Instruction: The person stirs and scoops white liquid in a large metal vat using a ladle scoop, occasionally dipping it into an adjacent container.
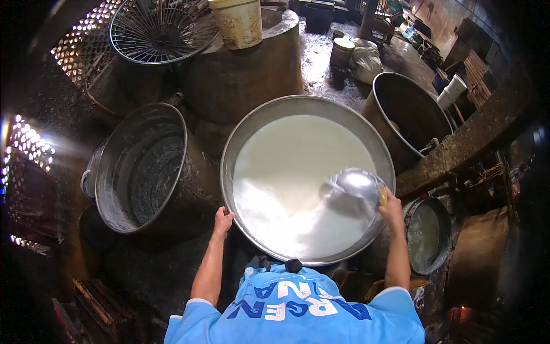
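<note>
A wide round metal vat (pixel 228 160) stands in front of me, holding a milky white liquid (pixel 286 166). My left hand (pixel 224 219) grips the vat's rim at its lower left. My right hand (pixel 391 209) is closed round the short yellowish handle of a metal scoop (pixel 354 186) with a rounded bowl. The scoop is over the right part of the liquid and smeared by motion. I cannot tell whether its edge dips into the liquid.
To the left stands a deep metal pot (pixel 184 155); another large pot (pixel 378 109) is at the back right. A smaller basin (pixel 444 243) with cloudy liquid sits at the right. Behind the vat, a stained bucket (pixel 238 26) and a wire-spoked round rack (pixel 163 34) rest on a round masonry structure (pixel 258 71).
</note>
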`<act>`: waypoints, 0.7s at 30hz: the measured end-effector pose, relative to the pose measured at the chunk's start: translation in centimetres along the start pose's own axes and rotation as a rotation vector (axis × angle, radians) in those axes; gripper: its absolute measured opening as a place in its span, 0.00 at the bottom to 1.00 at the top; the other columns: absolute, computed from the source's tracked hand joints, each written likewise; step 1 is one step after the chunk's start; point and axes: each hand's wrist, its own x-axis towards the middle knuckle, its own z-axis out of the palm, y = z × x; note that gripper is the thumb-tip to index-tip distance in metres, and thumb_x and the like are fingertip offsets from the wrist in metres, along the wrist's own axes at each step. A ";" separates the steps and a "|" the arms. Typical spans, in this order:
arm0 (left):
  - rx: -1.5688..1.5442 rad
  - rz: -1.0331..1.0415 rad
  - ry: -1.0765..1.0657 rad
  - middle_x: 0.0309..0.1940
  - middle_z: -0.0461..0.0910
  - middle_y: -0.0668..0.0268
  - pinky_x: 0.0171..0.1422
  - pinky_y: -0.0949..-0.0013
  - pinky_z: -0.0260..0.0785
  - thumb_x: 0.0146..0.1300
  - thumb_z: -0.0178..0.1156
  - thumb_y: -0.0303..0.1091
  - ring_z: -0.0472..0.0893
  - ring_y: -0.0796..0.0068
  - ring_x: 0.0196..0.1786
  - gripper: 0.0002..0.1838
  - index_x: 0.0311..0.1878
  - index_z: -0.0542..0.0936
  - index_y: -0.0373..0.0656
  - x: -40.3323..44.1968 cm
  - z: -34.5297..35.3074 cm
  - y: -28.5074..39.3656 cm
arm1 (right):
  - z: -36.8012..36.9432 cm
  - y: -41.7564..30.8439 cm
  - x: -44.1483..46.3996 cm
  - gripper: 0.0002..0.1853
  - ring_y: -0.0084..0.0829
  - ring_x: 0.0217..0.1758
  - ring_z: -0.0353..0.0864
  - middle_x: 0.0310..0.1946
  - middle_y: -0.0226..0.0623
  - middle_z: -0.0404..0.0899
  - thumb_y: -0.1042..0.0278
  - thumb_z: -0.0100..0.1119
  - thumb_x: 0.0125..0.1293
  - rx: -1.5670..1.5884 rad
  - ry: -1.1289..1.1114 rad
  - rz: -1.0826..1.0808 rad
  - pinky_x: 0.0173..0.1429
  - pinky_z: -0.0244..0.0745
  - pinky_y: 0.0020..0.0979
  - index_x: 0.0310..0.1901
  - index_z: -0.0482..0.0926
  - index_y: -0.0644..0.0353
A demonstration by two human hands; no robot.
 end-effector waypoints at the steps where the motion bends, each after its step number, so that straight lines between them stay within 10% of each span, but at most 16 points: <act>1: 0.017 -0.003 -0.007 0.41 0.80 0.61 0.50 0.69 0.70 0.54 0.60 0.25 0.79 0.71 0.43 0.18 0.49 0.74 0.33 -0.2 0.0 0.1 | 3.4 1.4 1.4 0.30 0.39 0.35 0.84 0.32 0.48 0.82 0.76 0.54 0.46 0.008 0.089 -0.018 0.39 0.77 0.38 0.57 0.74 0.54; 8: 0.059 0.018 -0.007 0.43 0.81 0.57 0.51 0.68 0.71 0.54 0.61 0.26 0.80 0.69 0.45 0.21 0.52 0.73 0.31 1.0 0.0 -1.2 | 16.4 4.9 3.8 0.21 0.37 0.21 0.80 0.24 0.44 0.79 0.76 0.54 0.46 0.203 -0.093 0.033 0.21 0.75 0.37 0.47 0.76 0.58; 21: 0.008 -0.028 -0.128 0.41 0.80 0.59 0.50 0.68 0.70 0.55 0.61 0.25 0.79 0.72 0.44 0.15 0.46 0.73 0.33 -0.1 -0.8 1.0 | 18.7 -8.7 -8.5 0.27 0.36 0.21 0.82 0.25 0.46 0.81 0.74 0.56 0.45 0.330 -0.496 0.242 0.24 0.80 0.36 0.53 0.74 0.60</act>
